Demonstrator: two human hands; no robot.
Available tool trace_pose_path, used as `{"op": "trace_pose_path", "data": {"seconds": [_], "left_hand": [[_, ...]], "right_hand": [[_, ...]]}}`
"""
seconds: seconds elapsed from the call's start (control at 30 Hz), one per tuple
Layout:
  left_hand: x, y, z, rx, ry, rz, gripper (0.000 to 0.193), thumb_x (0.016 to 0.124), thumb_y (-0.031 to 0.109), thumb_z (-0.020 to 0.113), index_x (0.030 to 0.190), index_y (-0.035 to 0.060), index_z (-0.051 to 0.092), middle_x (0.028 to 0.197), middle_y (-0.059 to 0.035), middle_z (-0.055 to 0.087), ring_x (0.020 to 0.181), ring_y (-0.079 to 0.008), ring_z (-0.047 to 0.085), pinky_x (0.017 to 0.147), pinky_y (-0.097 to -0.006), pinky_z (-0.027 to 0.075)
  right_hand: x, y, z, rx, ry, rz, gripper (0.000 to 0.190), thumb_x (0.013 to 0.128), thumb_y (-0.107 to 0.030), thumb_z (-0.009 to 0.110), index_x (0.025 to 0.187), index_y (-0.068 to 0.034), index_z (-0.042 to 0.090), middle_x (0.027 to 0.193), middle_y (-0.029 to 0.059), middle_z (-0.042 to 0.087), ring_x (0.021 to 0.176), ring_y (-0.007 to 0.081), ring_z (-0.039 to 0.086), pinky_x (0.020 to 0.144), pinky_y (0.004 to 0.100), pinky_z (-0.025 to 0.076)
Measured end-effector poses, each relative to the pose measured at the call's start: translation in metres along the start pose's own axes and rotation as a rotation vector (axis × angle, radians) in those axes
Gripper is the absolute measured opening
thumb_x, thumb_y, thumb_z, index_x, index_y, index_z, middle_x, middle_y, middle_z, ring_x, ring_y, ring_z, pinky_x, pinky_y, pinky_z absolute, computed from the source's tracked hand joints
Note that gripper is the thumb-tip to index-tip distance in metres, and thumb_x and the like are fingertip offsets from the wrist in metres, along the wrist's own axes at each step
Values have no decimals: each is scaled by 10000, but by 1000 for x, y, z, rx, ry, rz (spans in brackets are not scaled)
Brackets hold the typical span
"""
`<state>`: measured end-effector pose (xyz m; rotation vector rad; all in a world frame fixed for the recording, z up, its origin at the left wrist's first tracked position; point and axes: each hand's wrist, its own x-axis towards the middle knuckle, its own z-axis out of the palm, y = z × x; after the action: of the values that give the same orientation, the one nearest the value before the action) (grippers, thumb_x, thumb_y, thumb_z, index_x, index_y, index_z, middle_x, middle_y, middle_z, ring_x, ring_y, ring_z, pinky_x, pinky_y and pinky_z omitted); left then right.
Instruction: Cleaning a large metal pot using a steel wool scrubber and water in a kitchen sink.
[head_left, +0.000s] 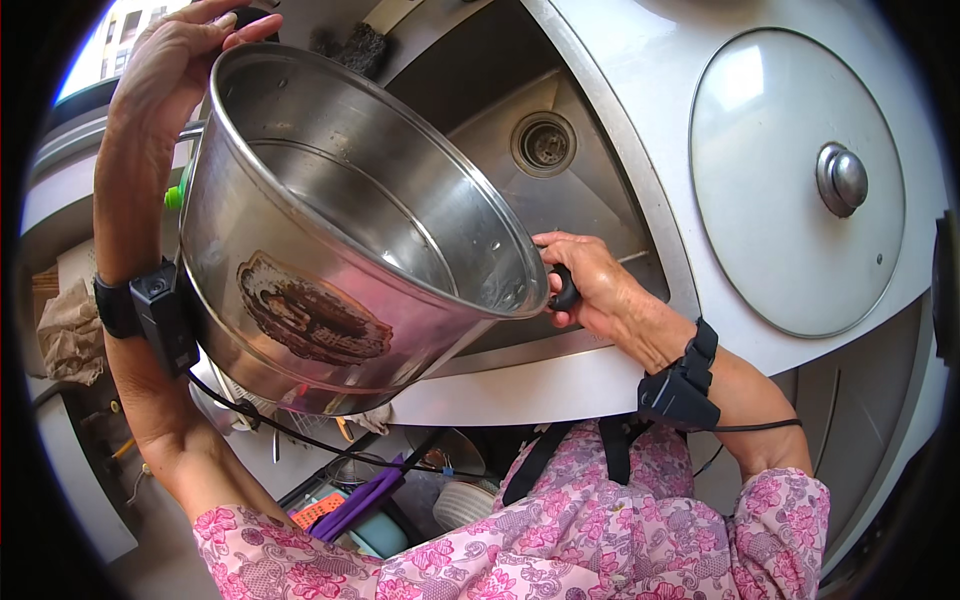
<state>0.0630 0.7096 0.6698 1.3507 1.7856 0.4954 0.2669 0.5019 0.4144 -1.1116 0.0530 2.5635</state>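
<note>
A large stainless steel pot (300, 315) is tilted over the left part of a steel sink (555, 202), its open mouth turned up and to the right. Water drops cling to the inner wall, and a brown, worn patch marks the outside. My left hand (199, 34) is at the far rim, by a black handle it partly hides. The black handle (564, 289) on the near right side is gripped by my right hand (589, 281). On the white counter to the right lies a round glass lid (780, 247) with a metal knob.
The sink drain (544, 144) shows beyond the pot. A dark scouring pad (362, 49) sits behind the sink. Below the counter's front edge are a purple item (364, 499), a ribbed bowl (465, 506) and other kitchenware. Crumpled brown paper (71, 330) lies at the left.
</note>
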Motion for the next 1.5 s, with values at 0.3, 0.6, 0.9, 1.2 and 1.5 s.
{"op": "trace_pose_path", "data": {"seconds": [0.3, 0.6, 0.9, 1.2, 1.5], "left_hand": [[11, -14, -25, -31, 6, -43, 394, 912, -21, 416, 1301, -71, 372, 1076, -283, 587, 639, -92, 603, 649, -185, 564], [-34, -17, -32, -63, 22, 36, 349, 907, -8, 448, 1253, -55, 443, 1049, -218, 625, 743, -86, 645, 669, -177, 564], [-105, -24, -18, -228, 65, 260, 369, 924, 35, 443, 1272, -83, 401, 1035, -188, 621, 749, -112, 622, 745, -201, 550], [-145, -49, -44, -421, 102, 308, 374, 925, 38, 443, 1271, -95, 395, 1018, -180, 620, 759, -119, 616, 755, -207, 545], [-196, -68, -48, -532, 160, 326, 379, 926, 41, 443, 1271, -106, 388, 1001, -173, 618, 770, -126, 610, 764, -213, 539]], "right_hand": [[-1, 2, 8, -21, 14, 5, 346, 827, -141, 453, 1166, -74, 478, 606, 6, 448, 488, 151, 506, 343, 270, 424], [6, 12, 17, -66, -2, -69, 348, 821, -132, 450, 1159, -54, 482, 574, 5, 448, 447, 147, 486, 323, 266, 413], [-1, -1, 1, -84, 45, -255, 369, 837, -118, 460, 1197, -40, 466, 535, 15, 448, 411, 129, 453, 298, 266, 405], [-6, -14, 1, -195, 48, -531, 386, 863, -135, 454, 1198, 55, 437, 520, -9, 450, 392, 88, 461, 291, 243, 392], [-12, -19, 12, -304, 41, -802, 404, 856, -152, 454, 1200, 60, 438, 502, -19, 436, 378, 71, 438, 287, 225, 359]]}}
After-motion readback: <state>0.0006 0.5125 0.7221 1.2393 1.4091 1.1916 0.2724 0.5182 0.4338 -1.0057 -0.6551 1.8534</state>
